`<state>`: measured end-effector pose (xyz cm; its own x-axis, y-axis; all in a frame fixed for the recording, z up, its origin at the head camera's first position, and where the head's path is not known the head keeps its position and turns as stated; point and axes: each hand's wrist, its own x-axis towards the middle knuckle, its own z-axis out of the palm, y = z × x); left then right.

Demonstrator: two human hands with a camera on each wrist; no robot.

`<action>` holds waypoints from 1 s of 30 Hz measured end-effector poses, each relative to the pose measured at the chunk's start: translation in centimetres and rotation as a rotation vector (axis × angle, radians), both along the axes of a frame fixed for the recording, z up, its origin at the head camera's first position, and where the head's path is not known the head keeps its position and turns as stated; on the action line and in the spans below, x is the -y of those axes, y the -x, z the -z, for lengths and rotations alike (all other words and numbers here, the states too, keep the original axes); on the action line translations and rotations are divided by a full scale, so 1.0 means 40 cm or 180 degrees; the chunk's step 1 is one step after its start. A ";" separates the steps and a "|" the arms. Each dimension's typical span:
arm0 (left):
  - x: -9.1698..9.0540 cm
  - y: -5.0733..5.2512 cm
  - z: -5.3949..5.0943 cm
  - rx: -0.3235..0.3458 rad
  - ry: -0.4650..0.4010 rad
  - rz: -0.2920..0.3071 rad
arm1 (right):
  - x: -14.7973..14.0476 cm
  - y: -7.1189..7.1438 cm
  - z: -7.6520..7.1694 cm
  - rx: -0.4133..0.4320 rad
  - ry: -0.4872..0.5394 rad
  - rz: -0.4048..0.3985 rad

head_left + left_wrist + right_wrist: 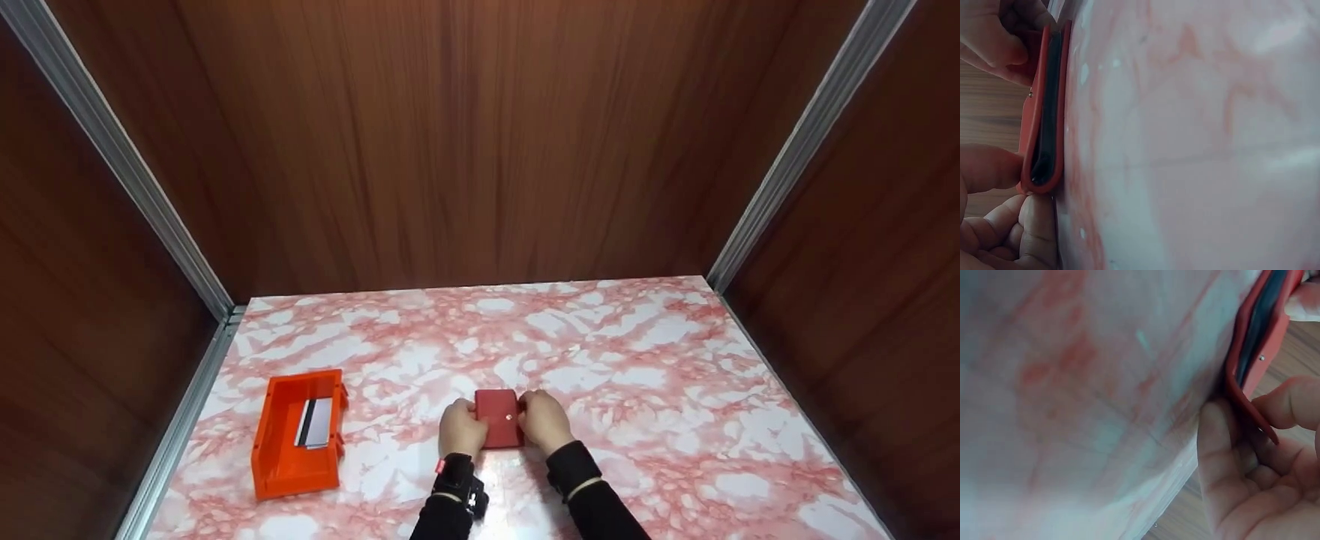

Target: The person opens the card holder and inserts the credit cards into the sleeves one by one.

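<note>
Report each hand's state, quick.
Left hand: closed, holding the red wallet at its folded edge.
Right hand: closed, pinching the wallet's loose flap.

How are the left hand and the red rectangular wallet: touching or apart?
Touching: the left wrist view shows the left hand pressing its thumb on the wallet.

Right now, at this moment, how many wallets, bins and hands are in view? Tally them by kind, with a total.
Wallets: 1, the red wallet
Bins: 1, the orange bin
Hands: 2, the left hand and the right hand
Total: 4
</note>
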<state>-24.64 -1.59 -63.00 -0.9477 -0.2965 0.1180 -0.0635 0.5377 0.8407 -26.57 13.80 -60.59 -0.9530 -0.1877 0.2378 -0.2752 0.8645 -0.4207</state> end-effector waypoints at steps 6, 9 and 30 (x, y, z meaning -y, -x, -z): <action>-0.001 0.003 0.003 -0.0027 -0.0050 0.0047 | -0.018 0.002 -0.012 0.0189 0.0115 -0.0109; -0.001 0.002 0.003 -0.0025 -0.0068 0.0028 | -0.022 0.004 -0.013 0.0242 0.0179 -0.0131; 0.002 -0.003 0.003 -0.0024 0.0029 -0.0025 | -0.045 0.011 0.007 0.0121 0.0041 0.0151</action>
